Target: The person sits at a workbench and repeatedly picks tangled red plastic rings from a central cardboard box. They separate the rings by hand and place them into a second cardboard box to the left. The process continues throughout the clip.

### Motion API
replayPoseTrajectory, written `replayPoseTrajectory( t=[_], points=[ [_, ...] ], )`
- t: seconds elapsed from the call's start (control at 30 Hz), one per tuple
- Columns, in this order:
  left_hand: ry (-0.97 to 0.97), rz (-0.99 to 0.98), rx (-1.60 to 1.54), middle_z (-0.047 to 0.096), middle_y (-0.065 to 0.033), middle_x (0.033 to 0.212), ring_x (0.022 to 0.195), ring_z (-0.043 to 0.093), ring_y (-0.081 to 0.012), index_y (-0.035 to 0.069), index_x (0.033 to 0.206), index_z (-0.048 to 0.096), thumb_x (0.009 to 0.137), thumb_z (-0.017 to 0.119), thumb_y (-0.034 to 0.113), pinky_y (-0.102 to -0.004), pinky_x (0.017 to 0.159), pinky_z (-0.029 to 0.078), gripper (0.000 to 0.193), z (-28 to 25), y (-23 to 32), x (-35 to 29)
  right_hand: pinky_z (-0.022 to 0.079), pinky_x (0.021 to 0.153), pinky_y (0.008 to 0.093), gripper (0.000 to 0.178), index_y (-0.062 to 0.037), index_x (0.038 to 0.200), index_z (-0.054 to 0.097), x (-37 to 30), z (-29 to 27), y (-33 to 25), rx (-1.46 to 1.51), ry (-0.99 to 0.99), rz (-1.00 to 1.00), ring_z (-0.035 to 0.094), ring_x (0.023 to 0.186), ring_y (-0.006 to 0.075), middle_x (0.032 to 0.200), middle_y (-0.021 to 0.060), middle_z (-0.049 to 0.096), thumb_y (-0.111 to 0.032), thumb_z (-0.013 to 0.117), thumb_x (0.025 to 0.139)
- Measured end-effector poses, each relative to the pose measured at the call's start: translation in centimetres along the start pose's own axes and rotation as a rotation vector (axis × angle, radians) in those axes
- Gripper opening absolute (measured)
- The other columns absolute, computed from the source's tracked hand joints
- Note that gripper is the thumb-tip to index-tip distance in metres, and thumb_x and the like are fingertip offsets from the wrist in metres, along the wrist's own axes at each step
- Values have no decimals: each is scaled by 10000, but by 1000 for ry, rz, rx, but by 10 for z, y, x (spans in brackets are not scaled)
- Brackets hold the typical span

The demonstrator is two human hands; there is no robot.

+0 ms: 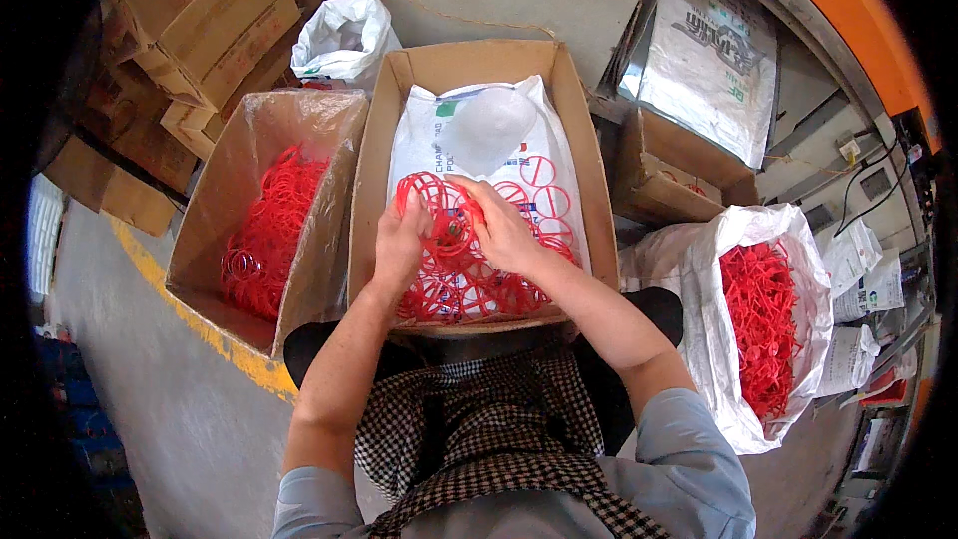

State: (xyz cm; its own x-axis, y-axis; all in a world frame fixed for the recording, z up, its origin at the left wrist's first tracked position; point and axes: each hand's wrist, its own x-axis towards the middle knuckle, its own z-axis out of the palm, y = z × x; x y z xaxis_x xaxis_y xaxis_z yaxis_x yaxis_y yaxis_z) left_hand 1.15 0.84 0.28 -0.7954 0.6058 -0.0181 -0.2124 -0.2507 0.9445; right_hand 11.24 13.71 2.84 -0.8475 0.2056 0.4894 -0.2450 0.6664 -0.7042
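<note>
Both my hands are over an open cardboard box (586, 140) in front of me. My left hand (403, 237) is closed on a bunch of thin red plastic rings (423, 183), which stick up above its fingers. Close beside it, my right hand (507, 232) grips the right side of the same bunch, its fingers partly hidden. Below and around the hands, loose red rings (469, 291) lie tangled, some with a bar across the middle. They rest on a white printed sack (414, 140) lining the box. A whitish rounded translucent piece (494, 125) lies at the sack's far end.
At left stands a plastic-lined carton (200, 274) holding more red rings. To the right, a white woven sack (699, 339) is full of red plastic pieces (763, 329). Stacked cartons (220, 30) stand far left, a smaller box (649, 175) and orange-edged machinery (878, 30) at right.
</note>
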Motion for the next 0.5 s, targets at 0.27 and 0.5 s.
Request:
replayPoseTrajectory(
  t=[0.27,0.5],
  points=[
    [-44,-42,17,376,38,582,540,336,-73,88,769,466,946,429,230,-226,514,296,230,1,0,-3,451,752,400,304,-37,1089,465,-4,-5,17,-42,0,97,539,882,372,964,192,520,30,490,794],
    [-35,-98,-219,366,29,576,536,350,-78,78,826,487,948,427,218,-225,514,308,195,4,4,0,444,772,402,305,-29,1138,476,-3,1,20,74,62,54,558,883,345,948,183,555,-10,499,834]
  ],
)
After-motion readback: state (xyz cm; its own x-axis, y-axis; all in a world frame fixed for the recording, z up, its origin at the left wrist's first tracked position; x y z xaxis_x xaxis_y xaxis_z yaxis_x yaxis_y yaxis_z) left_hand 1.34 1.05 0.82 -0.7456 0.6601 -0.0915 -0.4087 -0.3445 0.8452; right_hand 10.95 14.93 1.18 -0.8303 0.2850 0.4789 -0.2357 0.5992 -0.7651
